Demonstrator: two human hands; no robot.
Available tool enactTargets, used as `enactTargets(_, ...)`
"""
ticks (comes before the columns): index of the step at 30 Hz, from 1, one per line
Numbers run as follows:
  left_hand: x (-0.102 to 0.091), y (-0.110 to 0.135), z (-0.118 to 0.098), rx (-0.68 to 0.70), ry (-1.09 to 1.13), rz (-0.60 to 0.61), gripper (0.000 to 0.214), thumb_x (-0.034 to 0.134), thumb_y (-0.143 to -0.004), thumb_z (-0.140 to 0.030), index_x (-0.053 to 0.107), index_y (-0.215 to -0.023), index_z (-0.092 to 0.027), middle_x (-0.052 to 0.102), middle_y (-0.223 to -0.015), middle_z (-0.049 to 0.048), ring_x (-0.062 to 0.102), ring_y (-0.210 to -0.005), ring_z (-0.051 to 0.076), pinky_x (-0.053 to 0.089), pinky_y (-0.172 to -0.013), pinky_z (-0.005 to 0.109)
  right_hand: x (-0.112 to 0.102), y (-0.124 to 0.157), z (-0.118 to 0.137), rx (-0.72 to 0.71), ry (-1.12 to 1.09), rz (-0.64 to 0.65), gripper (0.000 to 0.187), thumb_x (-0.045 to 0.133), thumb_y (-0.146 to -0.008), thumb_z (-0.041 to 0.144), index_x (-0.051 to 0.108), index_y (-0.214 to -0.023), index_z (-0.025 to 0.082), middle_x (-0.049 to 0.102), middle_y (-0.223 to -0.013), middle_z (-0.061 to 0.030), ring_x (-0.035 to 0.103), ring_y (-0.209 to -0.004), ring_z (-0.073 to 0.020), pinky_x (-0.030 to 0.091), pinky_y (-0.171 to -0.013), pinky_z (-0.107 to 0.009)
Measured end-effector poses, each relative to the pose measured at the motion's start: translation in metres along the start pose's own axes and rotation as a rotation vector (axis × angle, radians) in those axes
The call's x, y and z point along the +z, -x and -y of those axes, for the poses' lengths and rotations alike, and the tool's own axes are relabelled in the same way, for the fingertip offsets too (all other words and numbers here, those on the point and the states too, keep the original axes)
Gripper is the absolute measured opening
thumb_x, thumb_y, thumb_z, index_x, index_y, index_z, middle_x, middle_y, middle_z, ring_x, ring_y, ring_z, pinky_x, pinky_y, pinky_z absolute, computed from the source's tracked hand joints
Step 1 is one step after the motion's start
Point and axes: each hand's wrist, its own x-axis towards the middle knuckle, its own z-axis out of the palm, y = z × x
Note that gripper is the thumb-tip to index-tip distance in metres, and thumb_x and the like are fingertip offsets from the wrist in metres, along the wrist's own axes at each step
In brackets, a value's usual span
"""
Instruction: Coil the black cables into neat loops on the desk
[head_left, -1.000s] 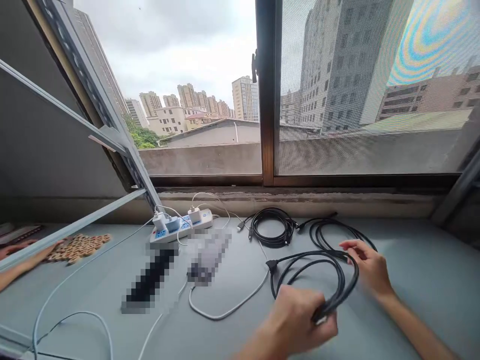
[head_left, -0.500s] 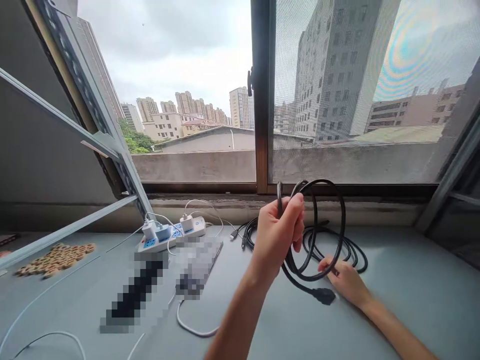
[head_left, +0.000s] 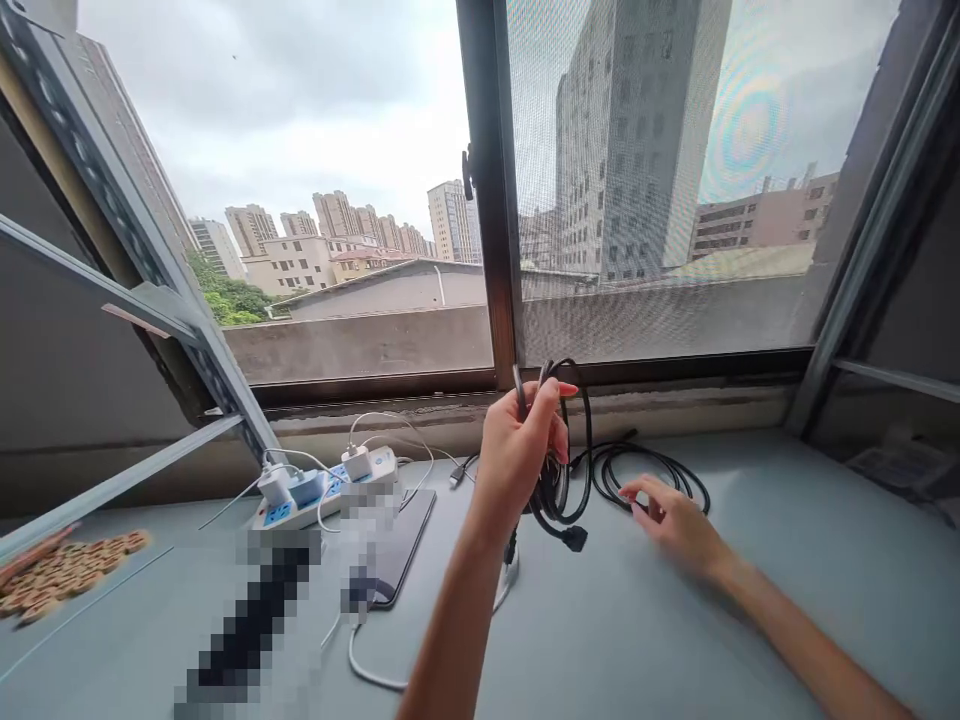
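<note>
My left hand is raised in the middle, its fingers closed around a looped black cable. The loops hang to the right of the fist, and one dark plug dangles below them. Lower on the right, my right hand has its fingers slightly curled and apart, with nothing visible in them. Its fingertips are close to a second coil of black cable on the grey table; whether they touch it I cannot tell.
A white power strip with chargers and white cords lies left of centre. Near it is a phone, partly blurred out. Round wooden pieces lie at far left. A window rises behind, with metal frames at the sides.
My right hand has let go of the held cable's loop and moved away from it. The loops in my left hand have drawn in narrower. The whole view has shifted.
</note>
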Motion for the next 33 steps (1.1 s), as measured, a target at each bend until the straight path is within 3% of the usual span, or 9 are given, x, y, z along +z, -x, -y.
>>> enactTargets(3, -0.002, 0.005, -0.002, 0.021, -0.086, 0.007, 0.031, 0.052, -0.084, -0.038, 0.062, -0.102, -0.015, 0.063, -0.066, 0.0006, 0.056, -0.067, 0.011, 0.040, -0.058, 0.018, -0.013, -0.010, 0.030, 0.005, -0.106, -0.076, 0.029, 0.038, -0.088, 0.039, 0.059, -0.091, 0.019, 0.062, -0.080, -0.0025, 0.046, -0.047, -0.0095, 0.039, -0.047, -0.024)
enactTargets(5, -0.005, 0.006, -0.001, 0.025, -0.145, 0.021, 0.032, 0.052, -0.085, -0.037, 0.062, -0.109, -0.018, 0.067, -0.088, 0.0025, 0.058, -0.086, 0.014, 0.042, -0.071, 0.020, -0.025, -0.019, 0.065, -0.020, -0.280, -0.046, 0.038, 0.036, -0.089, 0.045, 0.061, -0.083, 0.019, 0.058, -0.068, -0.0002, 0.045, -0.043, -0.0088, 0.037, -0.042, -0.023)
enactTargets(7, -0.007, 0.006, 0.000, 0.030, -0.188, 0.036, 0.037, 0.051, -0.086, -0.039, 0.058, -0.118, -0.022, 0.064, -0.103, 0.0025, 0.057, -0.096, 0.016, 0.041, -0.083, 0.024, -0.040, -0.030, 0.108, -0.099, -0.357, -0.097, 0.044, 0.035, -0.090, 0.048, 0.063, -0.073, 0.018, 0.055, -0.060, 0.0008, 0.044, -0.040, -0.0077, 0.036, -0.042, -0.022)
enactTargets(10, -0.008, 0.007, 0.000, 0.062, -0.213, 0.077, 0.045, 0.048, -0.088, -0.042, 0.049, -0.130, -0.025, 0.062, -0.112, 0.0029, 0.054, -0.104, 0.018, 0.035, -0.095, 0.028, -0.064, -0.046, 0.167, -0.181, -0.448, -0.247, 0.049, 0.034, -0.090, 0.051, 0.063, -0.069, 0.018, 0.056, -0.057, 0.0011, 0.045, -0.040, -0.0074, 0.035, -0.042, -0.021)
enactTargets(14, -0.006, 0.011, -0.003, 0.138, -0.257, 0.147, 0.041, 0.044, -0.090, -0.041, 0.051, -0.126, -0.022, 0.061, -0.112, 0.0041, 0.053, -0.105, 0.020, 0.039, -0.090, 0.028, -0.078, -0.060, 0.211, -0.186, -0.399, -0.163, 0.048, 0.042, -0.086, 0.051, 0.052, -0.053, 0.018, 0.044, -0.041, 0.0040, 0.044, -0.039, -0.0082, 0.032, -0.044, -0.020)
enactTargets(20, -0.009, 0.017, -0.008, 0.197, -0.354, 0.141, 0.027, 0.044, -0.090, -0.036, 0.060, -0.105, -0.019, 0.061, -0.100, 0.0040, 0.054, -0.096, 0.018, 0.040, -0.086, 0.026, -0.067, -0.061, 0.219, -0.142, -0.583, -0.168, 0.050, 0.047, -0.083, 0.055, 0.053, -0.052, 0.016, 0.043, -0.040, 0.0040, 0.042, -0.041, -0.0075, 0.028, -0.043, -0.021)
enactTargets(26, -0.008, 0.022, -0.010, 0.238, -0.500, 0.139, 0.023, 0.050, -0.087, -0.029, 0.063, -0.103, -0.020, 0.058, -0.115, 0.0059, 0.051, -0.108, 0.020, 0.038, -0.094, 0.029, -0.068, -0.053, 0.205, -0.065, -0.610, -0.113, 0.050, 0.055, -0.078, 0.051, 0.053, -0.042, 0.016, 0.049, -0.038, 0.0013, 0.044, -0.037, -0.0088, 0.031, -0.041, -0.021)
enactTargets(29, -0.012, 0.022, -0.011, 0.230, -0.508, 0.005, 0.037, 0.050, -0.086, -0.031, 0.056, -0.120, -0.020, 0.057, -0.120, 0.0085, 0.055, -0.106, 0.021, 0.042, -0.090, 0.031, -0.081, -0.048, 0.198, 0.030, -0.657, -0.329, 0.036, 0.062, -0.073, 0.046, 0.062, -0.051, 0.017, 0.055, -0.043, 0.0005, 0.048, -0.037, -0.0103, 0.037, -0.041, -0.022)
enactTargets(33, -0.029, 0.017, -0.018, 0.328, -0.425, -0.143, 0.043, 0.049, -0.085, -0.036, 0.053, -0.125, -0.021, 0.059, -0.118, 0.0088, 0.062, -0.089, 0.019, 0.048, -0.071, 0.028, -0.114, -0.038, 0.186, 0.056, -1.060, -0.652, 0.029, 0.063, -0.070, 0.039, 0.052, -0.051, 0.020, 0.051, -0.047, 0.0034, 0.047, -0.038, -0.0079, 0.043, -0.042, -0.021)
